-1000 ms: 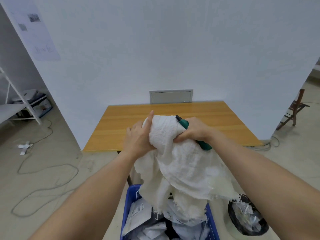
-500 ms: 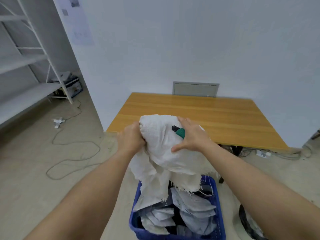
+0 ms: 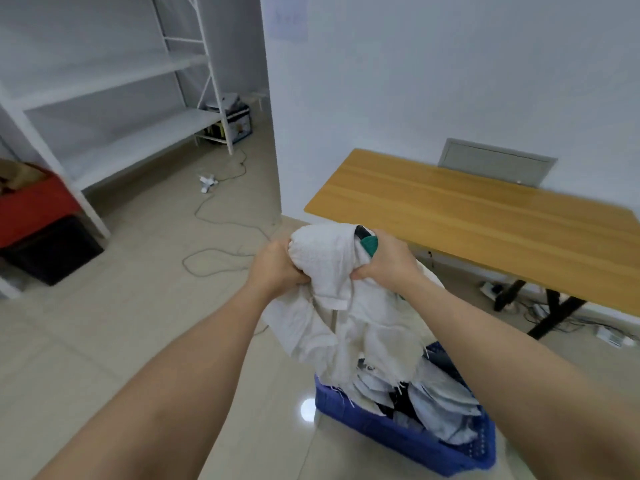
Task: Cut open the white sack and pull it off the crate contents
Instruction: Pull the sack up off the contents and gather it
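The sack (image 3: 341, 289), bunched at frame centre, hangs lengthwise, frayed edge down, into the crate (image 3: 408, 441). Left hand (image 3: 277, 268) and right hand (image 3: 388, 261) clench its top; the right also holds a green cutter (image 3: 367, 242). Open floor (image 3: 138, 306) lies left; the bench (image 3: 485, 216) stands right.

Left of the grip: bare floor (image 3: 114, 327) down to a loose cable (image 3: 221, 258); shelving (image 3: 104, 98) well apart.
Right of the grip: bench (image 3: 485, 216) edge near the right hand (image 3: 388, 261).
Below the grip: sack (image 3: 346, 306) hangs into the blue crate (image 3: 398, 434), blocking the way down.
Ahead of the grip: wall corner (image 3: 273, 133).
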